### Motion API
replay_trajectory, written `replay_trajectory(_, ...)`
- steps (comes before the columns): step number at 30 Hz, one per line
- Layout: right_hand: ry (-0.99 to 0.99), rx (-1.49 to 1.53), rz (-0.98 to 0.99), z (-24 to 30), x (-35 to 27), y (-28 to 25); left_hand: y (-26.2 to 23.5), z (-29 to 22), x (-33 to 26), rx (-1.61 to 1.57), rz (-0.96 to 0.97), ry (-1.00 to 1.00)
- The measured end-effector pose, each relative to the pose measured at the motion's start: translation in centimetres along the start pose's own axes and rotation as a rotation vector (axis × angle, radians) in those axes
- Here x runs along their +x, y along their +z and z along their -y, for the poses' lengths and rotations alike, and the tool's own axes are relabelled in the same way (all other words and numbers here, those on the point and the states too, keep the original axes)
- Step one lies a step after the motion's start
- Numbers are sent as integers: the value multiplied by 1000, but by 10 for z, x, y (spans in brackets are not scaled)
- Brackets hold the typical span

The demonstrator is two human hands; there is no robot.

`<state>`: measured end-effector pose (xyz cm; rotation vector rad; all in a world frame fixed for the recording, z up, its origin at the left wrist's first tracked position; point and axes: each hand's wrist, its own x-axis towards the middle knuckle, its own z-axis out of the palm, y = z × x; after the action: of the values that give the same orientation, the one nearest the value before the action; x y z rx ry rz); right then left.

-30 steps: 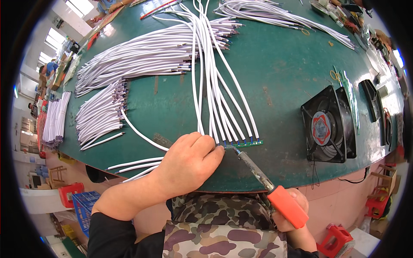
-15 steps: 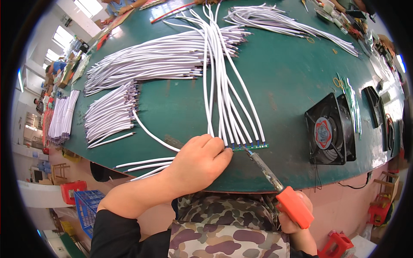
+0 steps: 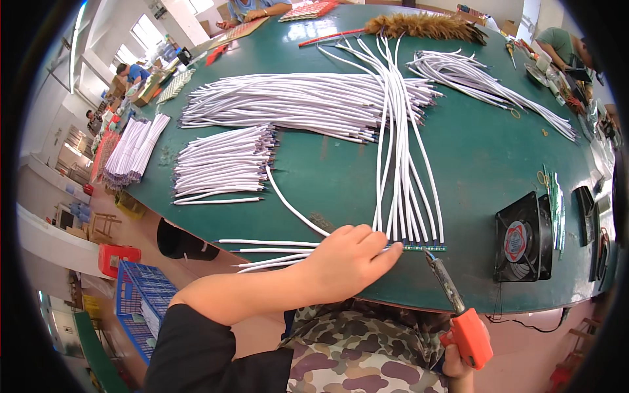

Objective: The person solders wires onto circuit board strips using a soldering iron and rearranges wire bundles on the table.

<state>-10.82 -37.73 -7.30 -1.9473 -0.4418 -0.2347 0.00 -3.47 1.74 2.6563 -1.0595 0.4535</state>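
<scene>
My left hand (image 3: 350, 262) rests at the table's near edge, its fingers curled together over the left part of a narrow green circuit board strip (image 3: 432, 249). What its fingertips grip is hidden. My right hand (image 3: 457, 361) is wrapped round the red handle of a soldering iron (image 3: 473, 337). The iron slants up and left, its tip close to the strip's near edge; I cannot tell if it touches. Long white wires (image 3: 400, 150) run from the strip to the far side. One curved white wire (image 3: 288, 204) and several straight ones at the left disappear behind my left hand.
A long heap of white wires (image 3: 282, 98) lies mid-table, a shorter bundle (image 3: 223, 162) before it, another bundle (image 3: 478, 78) far right. A black fan (image 3: 524, 239) stands at the right. A brown feather duster (image 3: 426, 27) lies at the back. Other people sit around the table.
The whole view has shifted, so the table appears lower and farther right. Against the strip, the iron's tip has moved slightly right and back toward me. My left hand remains over the strip.
</scene>
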Motion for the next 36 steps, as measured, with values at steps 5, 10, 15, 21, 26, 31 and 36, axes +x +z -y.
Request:
replay_trajectory(5, 312, 273, -64, -24, -38, -3, -8, 21, -38, 21, -18, -81)
replay_trajectory(10, 210, 256, -10, -30, -32, -1, -34, 31, -68, 68, 14, -77)
replay_trajectory(15, 289, 222, -87, -36, -40, 0, -52, 34, -94, 18, 77, -117)
replay_trajectory(21, 184, 190, 28, -1, 0, 2, -78, 103, -117, 207, -76, -506)
replay_trajectory(26, 183, 264, 71, -6, 2, 2, -72, 132, -143, 250, 55, -436)
replay_trajectory(31, 234, 218, 64, -5, -2, 2, -76, 135, -124, 165, 153, -379)
replay_trajectory(36, 231, 141, 59, -6, -6, 2, -66, 99, -69, -102, -30, -175)
